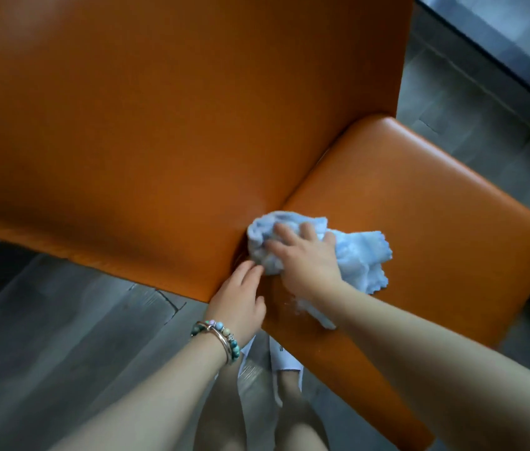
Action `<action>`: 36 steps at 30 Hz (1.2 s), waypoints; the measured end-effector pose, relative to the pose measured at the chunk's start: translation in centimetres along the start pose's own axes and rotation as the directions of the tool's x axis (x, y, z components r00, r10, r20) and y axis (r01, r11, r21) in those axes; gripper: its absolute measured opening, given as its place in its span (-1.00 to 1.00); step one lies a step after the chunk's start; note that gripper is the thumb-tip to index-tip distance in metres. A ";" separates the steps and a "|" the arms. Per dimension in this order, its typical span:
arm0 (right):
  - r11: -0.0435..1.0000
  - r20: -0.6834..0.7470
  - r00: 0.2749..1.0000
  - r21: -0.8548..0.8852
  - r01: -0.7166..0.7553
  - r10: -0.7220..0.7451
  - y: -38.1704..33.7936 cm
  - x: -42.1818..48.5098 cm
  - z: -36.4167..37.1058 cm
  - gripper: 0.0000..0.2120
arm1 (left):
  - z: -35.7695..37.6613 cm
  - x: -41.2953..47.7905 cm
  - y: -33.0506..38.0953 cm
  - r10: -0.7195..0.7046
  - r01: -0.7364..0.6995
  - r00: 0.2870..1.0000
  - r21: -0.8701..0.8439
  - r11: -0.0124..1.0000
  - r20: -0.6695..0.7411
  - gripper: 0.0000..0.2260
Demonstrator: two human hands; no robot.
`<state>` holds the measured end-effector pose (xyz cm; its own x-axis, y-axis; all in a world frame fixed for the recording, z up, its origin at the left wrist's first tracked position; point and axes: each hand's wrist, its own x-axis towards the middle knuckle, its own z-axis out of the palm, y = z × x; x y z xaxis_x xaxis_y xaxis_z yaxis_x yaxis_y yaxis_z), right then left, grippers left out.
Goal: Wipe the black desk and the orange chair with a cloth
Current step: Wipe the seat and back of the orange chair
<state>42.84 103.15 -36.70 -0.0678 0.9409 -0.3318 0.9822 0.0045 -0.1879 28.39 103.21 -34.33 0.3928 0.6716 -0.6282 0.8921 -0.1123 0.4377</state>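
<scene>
The orange chair (172, 118) fills most of the view, its backrest at the left and its seat (420, 206) at the right. A light blue cloth (358, 255) lies bunched on the seat where seat and backrest meet. My right hand (302, 258) presses down on the cloth with its fingers spread over it. My left hand (241, 301), with beaded bracelets at the wrist, rests its fingers against the lower edge of the backrest, right beside the cloth. The black desk is not in view.
Grey wood-look floor (62, 336) surrounds the chair. My legs and white shoes (283, 359) stand close under the seat's near edge. A dark strip (498, 56) runs along the floor at the upper right.
</scene>
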 end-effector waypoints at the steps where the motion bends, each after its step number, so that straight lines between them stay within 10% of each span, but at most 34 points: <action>1: 0.996 0.008 0.996 0.014 0.088 -0.088 -0.2 -1.0 0.4 -0.59 | 0.1 -0.6 -0.2 0.014 -0.015 1.000 0.004 1.000 0.008 -0.56; 7: 0.992 -0.156 0.981 -0.022 -0.123 0.118 3.2 0.3 -2.5 -0.62 | 1.3 -4.7 -2.6 -0.060 0.061 0.998 -0.032 0.998 0.034 -0.68; 12: 0.998 0.061 0.997 -0.044 -0.035 0.038 -0.6 0.9 -1.0 -0.52 | 0.7 -5.0 -4.8 -0.424 0.417 0.903 -0.362 0.834 0.063 -0.62; 17: 0.991 0.225 0.970 -0.071 0.115 -0.097 -0.1 -4.0 -0.7 -0.61 | -1.7 -4.0 -3.8 -0.420 0.258 0.901 -0.649 0.716 -0.105 -0.36; 20: 0.999 0.062 0.997 -0.030 -0.041 0.043 0.9 -2.6 -2.5 -0.62 | -2.3 -3.2 -2.8 -0.472 0.184 0.853 -0.717 0.672 -0.223 -0.39; 36: 0.901 -0.114 0.899 -0.154 0.406 -0.424 -2.9 -2.5 1.2 -0.66 | -1.9 -2.4 -3.4 -0.497 0.154 0.825 -0.741 0.654 -0.268 -0.57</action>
<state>39.92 100.40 -36.45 -0.4573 0.8821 -0.1134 0.8845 0.4377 -0.1617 24.02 103.39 -33.04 -0.1794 0.8062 -0.5638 0.4778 0.5724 0.6664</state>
